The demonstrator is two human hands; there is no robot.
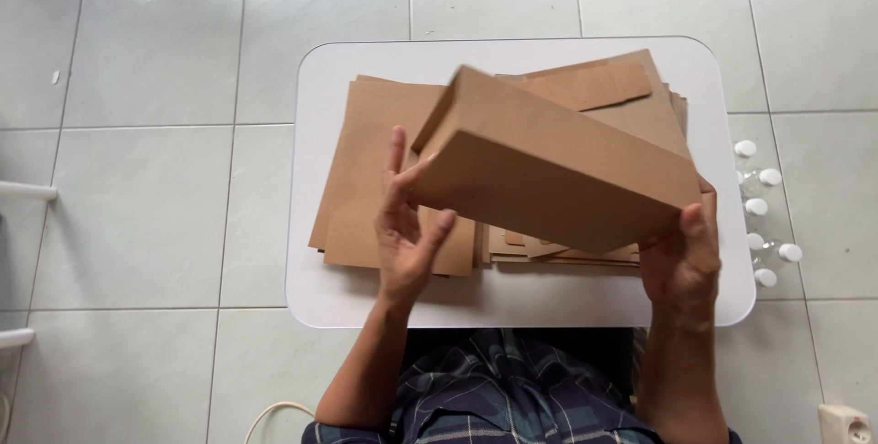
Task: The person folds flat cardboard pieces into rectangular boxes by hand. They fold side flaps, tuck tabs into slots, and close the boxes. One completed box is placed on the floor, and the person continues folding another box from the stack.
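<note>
Cardboard box [558, 174], flat, brown, matte, gripped by right hand [681, 261], left hand [407, 224] open, seemingly touching its end

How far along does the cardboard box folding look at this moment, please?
Done: one brown box looks folded into shape; no other finished box is in view. In hand: the left hand steadies one end, the right hand grips the other, above the white table. Left: two piles of flat cardboard lie unfolded beneath.
</note>
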